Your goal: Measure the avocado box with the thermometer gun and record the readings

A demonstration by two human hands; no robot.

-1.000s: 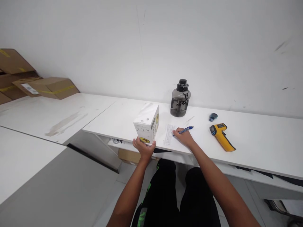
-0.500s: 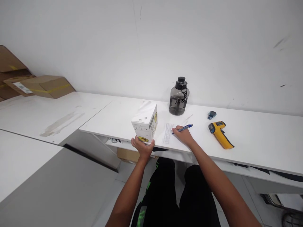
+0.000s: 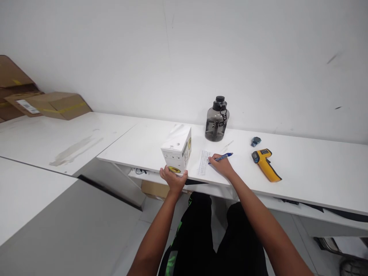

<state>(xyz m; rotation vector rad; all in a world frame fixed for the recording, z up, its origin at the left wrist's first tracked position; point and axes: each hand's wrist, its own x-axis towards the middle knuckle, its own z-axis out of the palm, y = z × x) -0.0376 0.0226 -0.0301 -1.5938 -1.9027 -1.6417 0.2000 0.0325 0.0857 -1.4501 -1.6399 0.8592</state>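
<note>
My left hand (image 3: 174,180) grips the lower near end of a white box (image 3: 176,147) with yellow round pictures on it, at the desk's front edge. Between the thumb and fingers of my right hand (image 3: 220,164) is a blue pen (image 3: 224,156), its tip down at a sheet of paper (image 3: 203,163). Dense lines of small writing cover the paper, which lies on the desk just right of the box. My right fingers hide part of the sheet's right side.
A dark clear water jug (image 3: 216,123) stands behind the paper. Right of my right hand lie a yellow infrared thermometer (image 3: 267,165) and a small blue-grey gadget (image 3: 255,141). Cardboard boxes (image 3: 61,104) sit at the far left on the white desk (image 3: 310,172), against the wall.
The view has shifted very slightly. My left hand stays on the box, and my right hand keeps the pen at the paper with hardly any movement.
</note>
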